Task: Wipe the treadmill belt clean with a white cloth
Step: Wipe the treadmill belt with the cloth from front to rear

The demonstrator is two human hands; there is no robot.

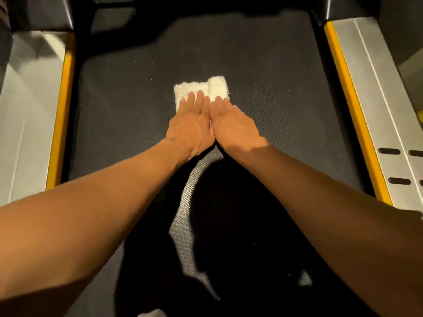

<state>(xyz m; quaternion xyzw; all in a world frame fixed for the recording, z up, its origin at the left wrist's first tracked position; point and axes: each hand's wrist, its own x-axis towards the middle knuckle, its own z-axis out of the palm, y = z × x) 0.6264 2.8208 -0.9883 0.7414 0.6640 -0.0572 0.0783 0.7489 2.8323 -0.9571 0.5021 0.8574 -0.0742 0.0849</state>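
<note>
Starting from the yellow-edged left rail (pixel 61 115), the left hand (pixel 191 124) is lying flat, fingers straight, pressing the near edge of the folded white cloth (pixel 201 88), which is sitting mid-width on the dark treadmill belt (pixel 128 110), well apart from both rails. The right hand (pixel 233 124) is touching it side by side, also flat and pinning the cloth's thicker right fold, though the thumbs are hard to make out. That cloth is looking soft and light, so it is probably going to bunch unless the palms are bearing down over its middle.
</note>
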